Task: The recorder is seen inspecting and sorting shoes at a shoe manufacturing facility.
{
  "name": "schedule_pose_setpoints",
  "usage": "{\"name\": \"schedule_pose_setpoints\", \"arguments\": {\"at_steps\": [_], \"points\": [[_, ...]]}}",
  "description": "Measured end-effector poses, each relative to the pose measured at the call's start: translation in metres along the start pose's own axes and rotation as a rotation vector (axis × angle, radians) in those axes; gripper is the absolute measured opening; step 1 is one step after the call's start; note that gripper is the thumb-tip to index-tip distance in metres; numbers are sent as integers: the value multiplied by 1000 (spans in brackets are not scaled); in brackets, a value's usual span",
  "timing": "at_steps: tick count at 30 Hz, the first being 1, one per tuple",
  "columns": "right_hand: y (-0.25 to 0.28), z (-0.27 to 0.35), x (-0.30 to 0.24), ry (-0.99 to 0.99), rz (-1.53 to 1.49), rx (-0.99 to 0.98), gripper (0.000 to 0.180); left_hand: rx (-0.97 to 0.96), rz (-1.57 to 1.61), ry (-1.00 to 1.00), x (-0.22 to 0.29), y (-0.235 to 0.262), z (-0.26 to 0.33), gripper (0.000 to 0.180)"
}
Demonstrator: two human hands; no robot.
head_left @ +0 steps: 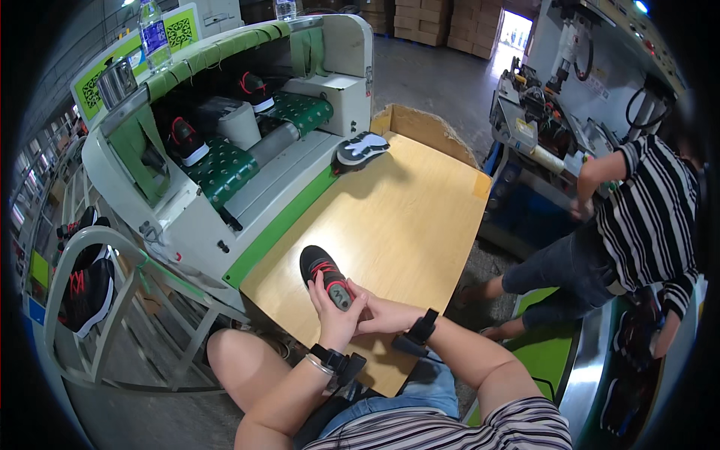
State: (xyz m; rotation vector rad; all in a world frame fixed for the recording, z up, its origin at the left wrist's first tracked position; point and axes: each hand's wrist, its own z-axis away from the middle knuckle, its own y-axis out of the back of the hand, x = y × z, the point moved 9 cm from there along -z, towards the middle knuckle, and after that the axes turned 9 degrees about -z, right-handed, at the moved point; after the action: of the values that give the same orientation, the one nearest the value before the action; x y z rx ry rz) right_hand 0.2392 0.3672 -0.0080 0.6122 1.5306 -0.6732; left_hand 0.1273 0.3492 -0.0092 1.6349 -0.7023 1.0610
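Note:
A black sneaker (316,262) with red laces rests on the near part of the light wood tabletop (390,225), its toe pointing away from me. Both of my hands are closed around its heel end. My left hand (331,313) grips the left side, fingers beside the laces. From the right, my right hand (381,315) holds the heel, its thumb by the opening. A grey oval piece (341,296) shows in the shoe's opening; whether it is an insole or a last I cannot tell. My fingers partly hide the heel.
A white machine (172,232) with a green dotted conveyor belt (225,169) carrying shoes stands at the far left. Another shoe (361,150), sole up, lies at the table's far left. Shoes hang on a grey rack (112,238) at left. A co-worker (637,217) stands at right by machinery.

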Motion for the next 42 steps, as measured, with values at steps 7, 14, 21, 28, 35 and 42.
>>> {"name": "schedule_pose_setpoints", "arguments": {"at_steps": [7, 14, 21, 28, 35, 42], "points": [[84, -69, -53, -48, 792, -65, 56, 69, -52, -5, 15, 1, 5, 96], [174, -196, -65, 165, 1406, 463, 58, 29, -52, -5, 23, -8, 9, 94], [233, -136, -28, -295, 1114, 890, 113, -3, -132, 21, 22, 4, 8, 95], [302, -67, -11, -2, 463, 1300, 88, -4, -86, -3, 15, 12, -18, 88], [233, -9, 1, 220, 308, 924, 77, -8, 988, 401, 62, 87, -71, 76], [205, -2, -13, 141, -258, 831, 54, 551, 13, -341, 189, 200, -161, 72]]}}
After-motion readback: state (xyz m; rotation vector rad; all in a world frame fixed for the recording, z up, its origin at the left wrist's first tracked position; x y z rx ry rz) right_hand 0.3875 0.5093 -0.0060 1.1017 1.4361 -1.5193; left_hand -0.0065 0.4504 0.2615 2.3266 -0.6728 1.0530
